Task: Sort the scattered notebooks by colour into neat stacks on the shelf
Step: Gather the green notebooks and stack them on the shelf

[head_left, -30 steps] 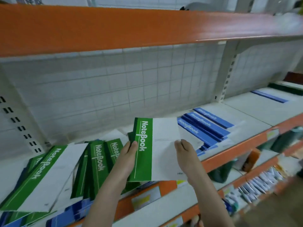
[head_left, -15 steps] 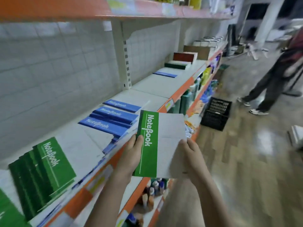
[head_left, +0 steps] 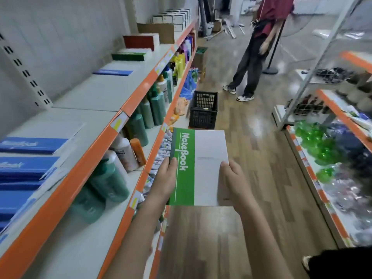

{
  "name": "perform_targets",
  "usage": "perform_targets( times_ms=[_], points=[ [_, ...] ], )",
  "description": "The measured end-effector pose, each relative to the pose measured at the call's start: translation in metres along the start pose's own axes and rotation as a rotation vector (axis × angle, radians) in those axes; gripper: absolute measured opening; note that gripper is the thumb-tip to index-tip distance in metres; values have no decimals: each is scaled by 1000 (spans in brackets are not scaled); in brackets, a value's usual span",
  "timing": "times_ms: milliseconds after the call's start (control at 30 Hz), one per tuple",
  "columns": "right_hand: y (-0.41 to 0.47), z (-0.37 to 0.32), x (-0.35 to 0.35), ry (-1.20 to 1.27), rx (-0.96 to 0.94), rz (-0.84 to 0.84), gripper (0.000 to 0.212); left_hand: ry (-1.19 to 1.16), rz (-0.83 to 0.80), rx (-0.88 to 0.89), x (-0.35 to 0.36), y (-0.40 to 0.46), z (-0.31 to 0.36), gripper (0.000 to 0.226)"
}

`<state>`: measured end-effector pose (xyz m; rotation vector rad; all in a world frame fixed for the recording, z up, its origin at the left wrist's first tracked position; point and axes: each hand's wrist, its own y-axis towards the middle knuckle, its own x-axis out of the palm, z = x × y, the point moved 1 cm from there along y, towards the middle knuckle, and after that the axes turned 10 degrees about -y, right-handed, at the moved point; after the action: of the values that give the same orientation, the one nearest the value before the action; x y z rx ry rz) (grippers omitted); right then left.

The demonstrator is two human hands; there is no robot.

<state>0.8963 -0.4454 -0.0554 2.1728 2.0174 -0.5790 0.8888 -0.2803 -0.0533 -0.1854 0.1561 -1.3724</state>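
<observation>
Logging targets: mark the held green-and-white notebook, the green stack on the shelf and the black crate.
Green-and-white paper notebook [head_left: 209, 170], head view, white cover.
Green notebook stack [head_left: 128, 56], head view, spine edge.
Black plastic crate [head_left: 203, 117], head view, front wall.

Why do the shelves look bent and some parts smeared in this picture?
Head view: the wide-angle lens bows the orange shelf edge and stretches the frame's borders. Motion blur smears the blue notebooks at left and the goods on the right-hand rack, while the green notebook, held by the left hand and right hand, reads sharply. Ceiling light glares off the wooden floor.
</observation>
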Motion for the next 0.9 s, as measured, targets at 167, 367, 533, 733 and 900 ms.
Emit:
perform_targets(
  times_ms=[167, 367, 533, 733, 900],
  points=[
    [27, 17, -16, 1, 23, 35, 24, 7, -37, 19, 27, 29, -8, 27],
    [71, 26, -27, -2, 84, 60, 27, 12, -86, -11, 54, 74, -9, 34],
    [128, 24, -26, -3, 82, 41, 27, -9, -91, -31, 69, 128, -6, 25],
    [227, -6, -22, -16, 37, 22, 26, -37, -62, 38, 86, 223, 20, 24],
    [312, -36, -16, -35, 22, -2, 25, -49, -25, 60, 93, 302, 47, 25]
  ],
)
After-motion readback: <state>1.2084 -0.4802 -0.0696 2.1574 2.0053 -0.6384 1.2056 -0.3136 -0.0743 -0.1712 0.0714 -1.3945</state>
